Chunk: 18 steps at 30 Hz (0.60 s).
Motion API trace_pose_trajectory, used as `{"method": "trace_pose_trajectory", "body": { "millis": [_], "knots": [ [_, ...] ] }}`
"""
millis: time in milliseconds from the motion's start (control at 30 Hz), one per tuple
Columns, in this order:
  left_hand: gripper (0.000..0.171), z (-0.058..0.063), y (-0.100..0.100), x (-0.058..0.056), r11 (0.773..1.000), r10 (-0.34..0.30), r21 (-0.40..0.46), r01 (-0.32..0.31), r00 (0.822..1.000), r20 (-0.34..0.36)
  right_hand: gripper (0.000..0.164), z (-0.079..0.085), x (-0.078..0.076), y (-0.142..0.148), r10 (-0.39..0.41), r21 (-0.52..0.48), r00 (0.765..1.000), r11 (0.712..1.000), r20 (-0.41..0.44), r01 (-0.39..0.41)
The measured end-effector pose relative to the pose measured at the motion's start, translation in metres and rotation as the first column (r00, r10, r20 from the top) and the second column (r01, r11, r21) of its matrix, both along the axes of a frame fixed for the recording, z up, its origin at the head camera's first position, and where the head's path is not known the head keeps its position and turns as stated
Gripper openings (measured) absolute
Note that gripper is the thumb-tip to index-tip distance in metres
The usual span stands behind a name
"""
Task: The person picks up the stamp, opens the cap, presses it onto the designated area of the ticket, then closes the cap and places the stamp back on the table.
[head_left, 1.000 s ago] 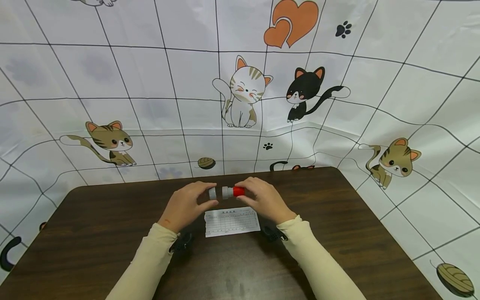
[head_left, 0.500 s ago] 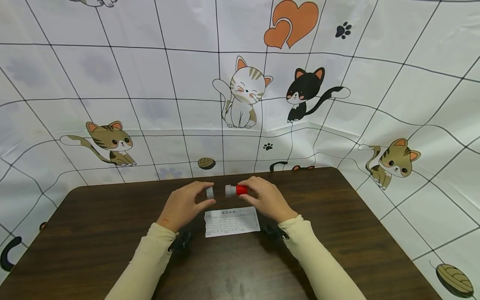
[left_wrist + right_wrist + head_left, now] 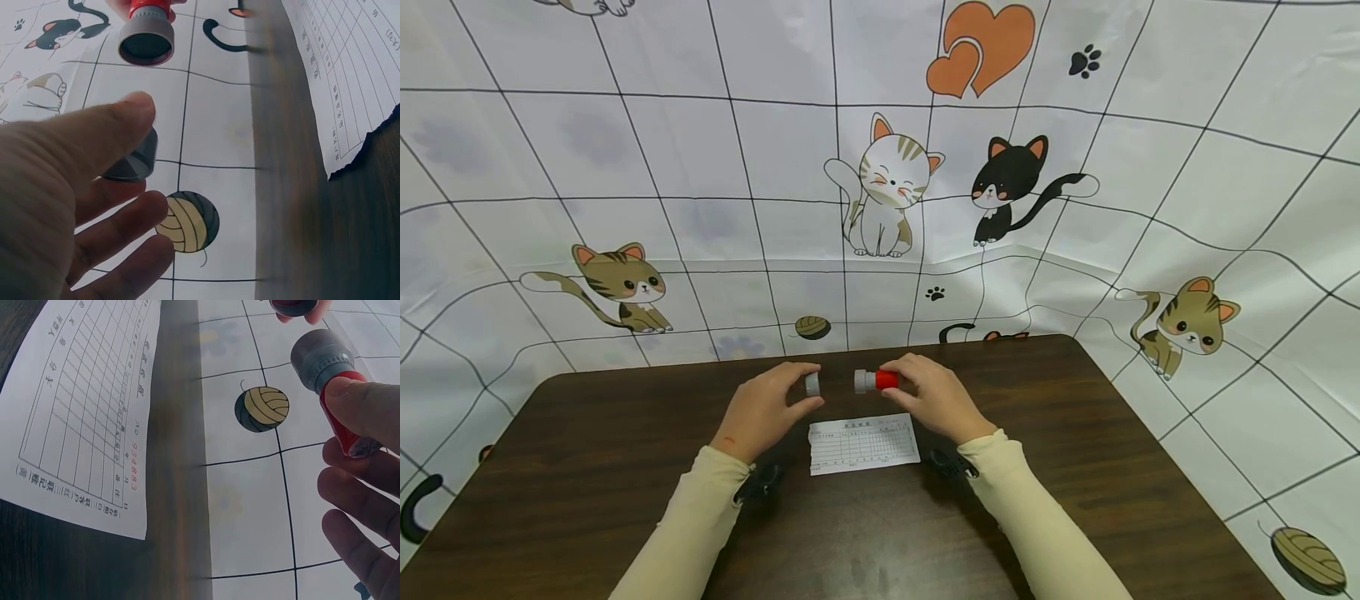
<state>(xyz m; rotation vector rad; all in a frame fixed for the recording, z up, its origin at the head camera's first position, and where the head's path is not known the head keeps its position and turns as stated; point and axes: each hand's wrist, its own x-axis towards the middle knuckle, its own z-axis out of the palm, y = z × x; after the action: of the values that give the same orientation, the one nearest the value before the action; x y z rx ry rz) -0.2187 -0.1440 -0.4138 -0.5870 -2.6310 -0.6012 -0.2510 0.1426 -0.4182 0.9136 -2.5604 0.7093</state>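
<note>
My right hand (image 3: 938, 398) grips the red handle of a small round stamp (image 3: 867, 381) above the table's far part. Its wide grey head points left, and the left wrist view shows the dark end face of the stamp (image 3: 147, 47) uncovered. Facing it, my left hand (image 3: 763, 415) pinches a short grey cap (image 3: 812, 384) between thumb and fingers. Cap and stamp are apart, with a gap between them. A printed form (image 3: 863, 446) with a ruled grid lies flat on the table, nearer the body than both hands.
The dark wooden table (image 3: 587, 492) has rounded far corners. Behind it hangs a white sheet (image 3: 775, 167) with black grid lines and printed cats. Dark wrist cameras sit under both wrists, low over the tabletop.
My left hand has moved left with the cap, and my right hand has shifted slightly right with the stamp. The gap between them has widened. The form has stayed in place.
</note>
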Motion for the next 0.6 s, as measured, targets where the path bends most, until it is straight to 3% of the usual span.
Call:
{"method": "trace_pose_trajectory", "body": {
  "millis": [333, 600],
  "knots": [
    [0.051, -0.002, -0.006, -0.002, 0.997, 0.068, 0.015, -0.07, 0.993, 0.093, 0.031, -0.003, -0.002, 0.002, -0.024, -0.007, 0.999, 1.0, 0.028, 0.024],
    [0.048, -0.008, -0.016, -0.007, 0.989, 0.141, 0.021, -0.149, 0.965, 0.221, 0.031, -0.003, -0.003, 0.003, -0.043, 0.006, 0.998, 0.999, 0.048, 0.043]
  ]
}}
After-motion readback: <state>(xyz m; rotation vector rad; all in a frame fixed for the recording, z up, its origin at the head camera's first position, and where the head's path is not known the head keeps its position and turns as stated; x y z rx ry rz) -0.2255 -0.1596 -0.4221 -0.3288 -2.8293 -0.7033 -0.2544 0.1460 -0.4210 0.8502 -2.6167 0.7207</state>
